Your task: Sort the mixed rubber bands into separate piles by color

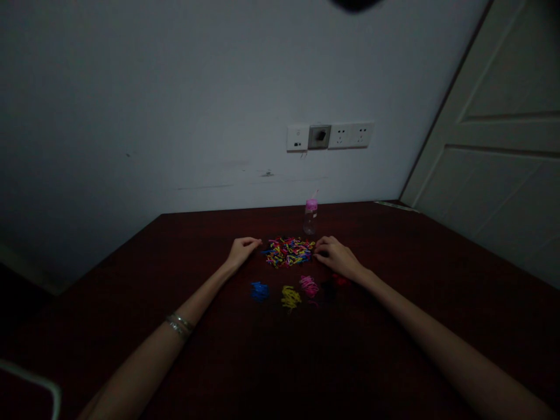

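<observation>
A mixed heap of small, thin, multicoloured loop-like pieces (289,252) lies on the dark table; their exact kind is too small to tell. At its left edge is my left hand (242,252), thumb and forefinger pinched together; anything between them is too small to make out. My right hand (338,256) touches the heap's right side, fingers curled and closed, their contents hidden. Nearer me lie sorted little piles: blue pieces (259,291), yellow pieces (290,297) and pink pieces (309,286). Red pieces (340,280) show dimly under my right wrist, beside a dark patch.
A clear bottle with a pink cap (310,217) stands upright behind the heap. The reddish-brown table (196,233) meets a pale wall bearing a row of sockets (330,137). A panelled door (494,128) is at the right. The light is dim.
</observation>
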A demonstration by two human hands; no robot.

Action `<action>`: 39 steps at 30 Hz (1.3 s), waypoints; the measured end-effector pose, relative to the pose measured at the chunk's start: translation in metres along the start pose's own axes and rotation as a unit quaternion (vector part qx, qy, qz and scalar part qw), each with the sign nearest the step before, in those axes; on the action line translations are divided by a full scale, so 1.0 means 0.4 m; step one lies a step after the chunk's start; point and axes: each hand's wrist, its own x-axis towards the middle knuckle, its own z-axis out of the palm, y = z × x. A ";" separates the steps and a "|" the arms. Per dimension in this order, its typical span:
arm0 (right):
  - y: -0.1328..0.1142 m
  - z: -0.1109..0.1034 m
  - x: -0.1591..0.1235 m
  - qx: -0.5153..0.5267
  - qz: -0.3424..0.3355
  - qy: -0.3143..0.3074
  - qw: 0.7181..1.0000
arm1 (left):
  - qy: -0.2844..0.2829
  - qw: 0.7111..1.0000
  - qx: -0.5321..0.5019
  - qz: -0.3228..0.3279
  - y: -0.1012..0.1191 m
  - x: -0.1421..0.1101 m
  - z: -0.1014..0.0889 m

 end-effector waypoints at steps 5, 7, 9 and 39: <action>-0.007 -0.003 0.001 -0.002 -0.001 -0.002 1.000 | -0.002 1.000 0.001 0.005 0.001 -0.002 0.000; -0.007 -0.003 0.001 -0.001 -0.002 -0.002 1.000 | -0.003 1.000 0.003 0.004 0.003 -0.004 0.000; -0.006 -0.003 0.001 -0.001 0.000 -0.003 1.000 | -0.005 1.000 0.007 0.005 0.003 -0.004 0.000; -0.001 -0.180 -0.048 0.205 -0.026 0.118 0.971 | -0.027 0.997 0.051 0.046 -0.031 0.009 -0.006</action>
